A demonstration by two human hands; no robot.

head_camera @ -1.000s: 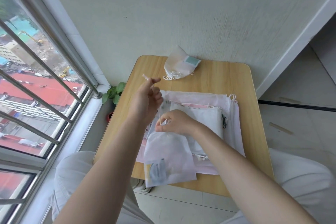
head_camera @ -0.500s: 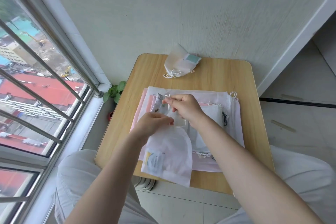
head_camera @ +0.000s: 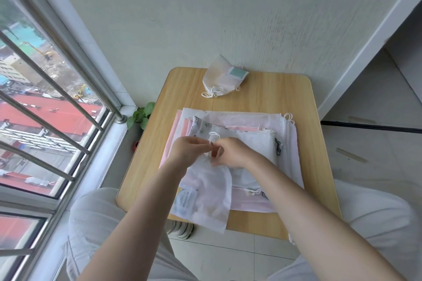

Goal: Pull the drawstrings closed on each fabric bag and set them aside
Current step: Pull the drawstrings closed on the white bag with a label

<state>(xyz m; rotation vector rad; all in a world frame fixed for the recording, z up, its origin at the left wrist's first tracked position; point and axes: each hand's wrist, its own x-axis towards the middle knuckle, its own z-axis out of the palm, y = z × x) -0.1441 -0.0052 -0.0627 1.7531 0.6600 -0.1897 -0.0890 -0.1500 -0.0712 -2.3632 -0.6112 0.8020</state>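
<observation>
While the white drawstring bag (head_camera: pixel 205 196) trails lengthwise toward the near edge of the wooden table (head_camera: pixel 317 143), left hand (head_camera: pixel 189 153) and right hand (head_camera: pixel 235 153) meet at its gathered neck, apparently both pinching the cord.

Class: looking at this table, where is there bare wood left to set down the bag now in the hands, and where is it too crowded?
Bare wood: the table's far right corner, beside the closed bag; the far strip between that bag and the stack; a narrow strip along each side of the stack. Crowded: the middle and near edge, under the stack, the held bag, left hand and right hand.
</observation>
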